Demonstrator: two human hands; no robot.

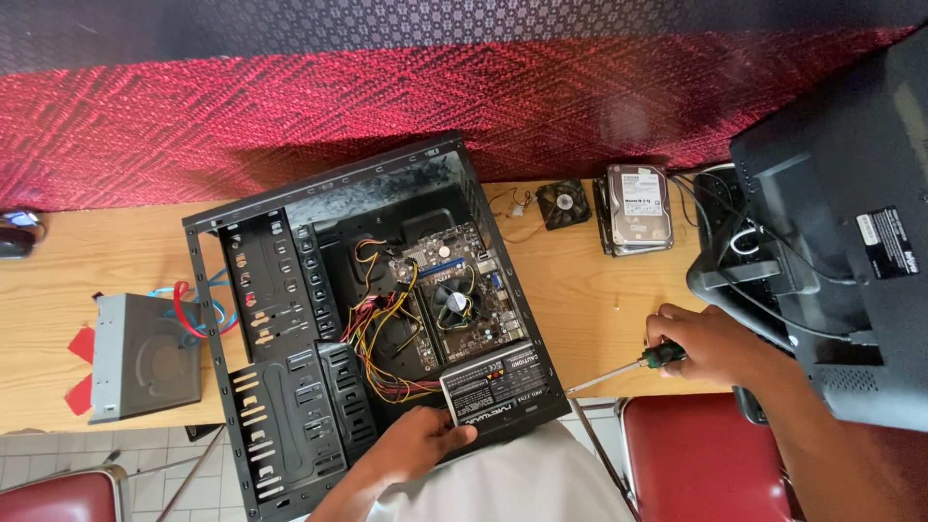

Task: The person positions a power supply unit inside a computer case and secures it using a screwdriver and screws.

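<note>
Our forearms run off the bottom edge, and a monitor (841,222) hides the bench's (97,261) right end. The open computer case (290,387) overhangs the near bench edge. Inside it lie a motherboard (454,290), loose wires (387,338) and the power supply (498,382); our left hand (420,440) grips that supply. Our right hand (701,343), on bare bench beside the case, is clenched around a screwdriver (628,367).

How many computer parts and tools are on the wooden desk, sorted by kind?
Open black metal computer case: 1
Grey metal disc drive box: 1
Small black square fan: 1
Silver hard drives in a stack: cannot tell how many, counted as 1 stack
Green-and-black-handled screwdriver, in the right hand: 1
Total: 5
</note>
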